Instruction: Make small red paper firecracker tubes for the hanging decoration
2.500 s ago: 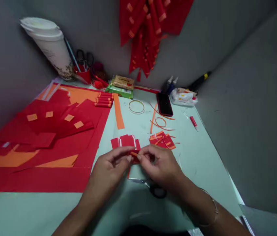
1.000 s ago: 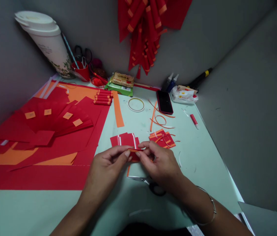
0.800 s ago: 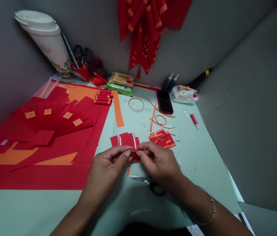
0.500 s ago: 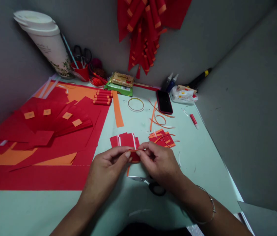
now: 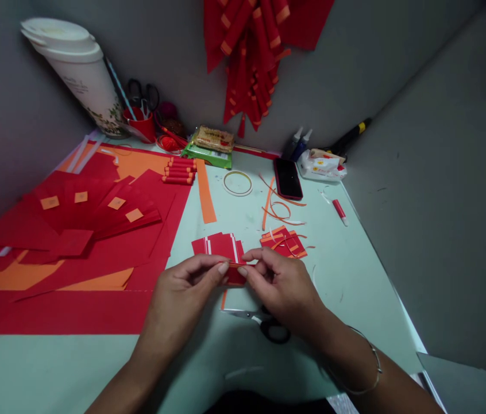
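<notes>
both our hands, left hand (image 5: pixel 182 293) and right hand (image 5: pixel 285 287), pinch small rectangular red paper piece (image 5: pixel 235 277) at upper edge, thumbs toward us. seconds earlier, orange band showed there; now only thin orange line, red face below. we judge edge is being turned over or rolled. piece sits between both sets of fingertips, just nearer us than white-striped red paper cards (image 5: pixel 221 246).

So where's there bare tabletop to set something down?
Mainly the near strip between the red sheet and left forearm; also right of the right hand, below the red tube, bar thin scraps. Crowded: around that and the left hand, with card piles beyond and scissors nearer, and along the back, from lidded cup to phone.
</notes>
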A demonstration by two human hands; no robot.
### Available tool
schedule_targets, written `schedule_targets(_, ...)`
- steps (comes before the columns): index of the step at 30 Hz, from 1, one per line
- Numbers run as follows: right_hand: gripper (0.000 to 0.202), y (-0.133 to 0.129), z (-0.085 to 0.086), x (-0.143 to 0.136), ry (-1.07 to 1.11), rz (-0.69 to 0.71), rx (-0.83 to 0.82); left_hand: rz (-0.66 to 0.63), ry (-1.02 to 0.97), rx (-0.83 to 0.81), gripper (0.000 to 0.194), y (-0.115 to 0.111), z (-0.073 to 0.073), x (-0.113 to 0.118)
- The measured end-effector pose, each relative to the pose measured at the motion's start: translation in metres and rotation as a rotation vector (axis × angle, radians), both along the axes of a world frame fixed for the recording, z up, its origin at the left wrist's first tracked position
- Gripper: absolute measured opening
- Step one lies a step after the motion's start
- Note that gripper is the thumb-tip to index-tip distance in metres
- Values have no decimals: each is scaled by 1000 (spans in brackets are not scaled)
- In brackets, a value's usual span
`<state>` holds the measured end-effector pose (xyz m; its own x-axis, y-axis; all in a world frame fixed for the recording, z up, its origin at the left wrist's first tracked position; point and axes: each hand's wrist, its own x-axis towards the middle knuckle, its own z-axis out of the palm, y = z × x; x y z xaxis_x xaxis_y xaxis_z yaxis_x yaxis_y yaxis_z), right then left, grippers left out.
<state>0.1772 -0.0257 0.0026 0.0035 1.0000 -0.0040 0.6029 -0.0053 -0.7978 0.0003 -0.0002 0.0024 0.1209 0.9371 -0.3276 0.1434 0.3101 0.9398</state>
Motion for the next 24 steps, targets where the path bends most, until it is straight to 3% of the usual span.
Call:
schedule_targets(7, 25, 1, -1, 0, 27, -18, 4, 41, -4, 26, 14, 0, 2, 1)
schedule_targets(24, 13, 4, -3, 6, 62, -12, -60, 72, -71, -3, 11, 1, 4, 1)
